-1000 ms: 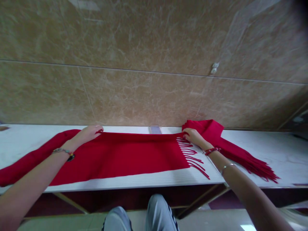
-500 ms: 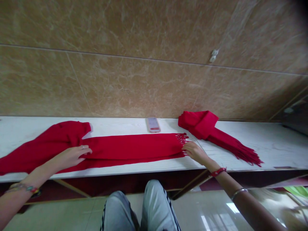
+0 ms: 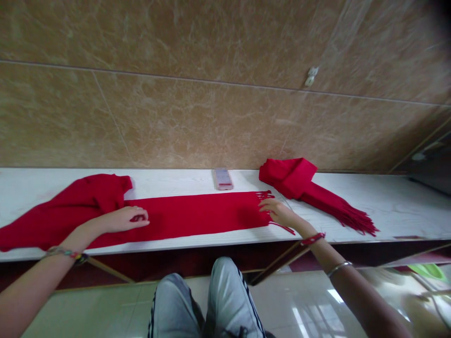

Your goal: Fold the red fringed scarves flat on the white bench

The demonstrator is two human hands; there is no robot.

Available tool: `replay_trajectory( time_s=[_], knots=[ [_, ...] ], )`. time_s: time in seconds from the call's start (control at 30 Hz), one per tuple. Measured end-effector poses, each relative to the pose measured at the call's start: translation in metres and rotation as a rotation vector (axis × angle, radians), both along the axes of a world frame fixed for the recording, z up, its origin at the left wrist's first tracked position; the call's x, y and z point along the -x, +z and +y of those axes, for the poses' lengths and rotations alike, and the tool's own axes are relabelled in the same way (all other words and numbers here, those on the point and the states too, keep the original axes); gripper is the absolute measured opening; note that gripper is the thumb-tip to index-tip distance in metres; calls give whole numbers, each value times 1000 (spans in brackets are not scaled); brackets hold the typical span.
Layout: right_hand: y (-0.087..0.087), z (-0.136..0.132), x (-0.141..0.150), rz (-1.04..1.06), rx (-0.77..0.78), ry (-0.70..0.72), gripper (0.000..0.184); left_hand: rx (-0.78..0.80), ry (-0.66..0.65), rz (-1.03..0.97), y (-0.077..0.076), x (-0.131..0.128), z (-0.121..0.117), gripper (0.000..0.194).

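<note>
A red scarf [image 3: 200, 216] lies flat and lengthwise along the white shelf, its fringed end toward my right. At its left part it rises into a loose, bunched heap [image 3: 84, 202]. My left hand [image 3: 128, 218] rests over the cloth beside that heap, fingers loosely curled, thumb apart, nothing visible in it. Over the fringed end is my right hand [image 3: 278, 212], fingers stretched out and partly covering the fringe. A few strands stick out below it toward the front edge. Whether either hand touches the cloth is hard to tell.
Another red fringed scarf [image 3: 292, 180], folded over itself, lies at the right by the wall. A phone-like object [image 3: 223, 179], partly blurred, is at the shelf's back. Tan marbled wall [image 3: 176, 122] rises behind the white shelf [image 3: 405, 211]. My knees [image 3: 225, 291] are below its front edge.
My left hand has shifted right and let go of the scarf's edge. My right hand has loosened from the fringed end. The scarf's front edge now lies flatter, the lower layer no longer showing along it.
</note>
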State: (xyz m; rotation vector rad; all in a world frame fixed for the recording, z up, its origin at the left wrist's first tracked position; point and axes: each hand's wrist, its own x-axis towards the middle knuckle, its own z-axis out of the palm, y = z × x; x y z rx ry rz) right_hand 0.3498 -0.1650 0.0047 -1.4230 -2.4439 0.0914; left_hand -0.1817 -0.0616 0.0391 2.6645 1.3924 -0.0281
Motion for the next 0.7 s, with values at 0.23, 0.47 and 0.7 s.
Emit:
replay_trajectory(
  time_s=[0.23,0.47,0.7],
  knots=[
    [-22,24,75,-74,-42,-156,45,-108,-93,-158,-40,-137,9,58],
    [-45,6,78,-186,22,-255,49,-53,-66,-30,-69,-156,6,59],
    [-39,5,75,-98,8,-270,47,-57,-96,14,-66,-140,15,58]
  ],
)
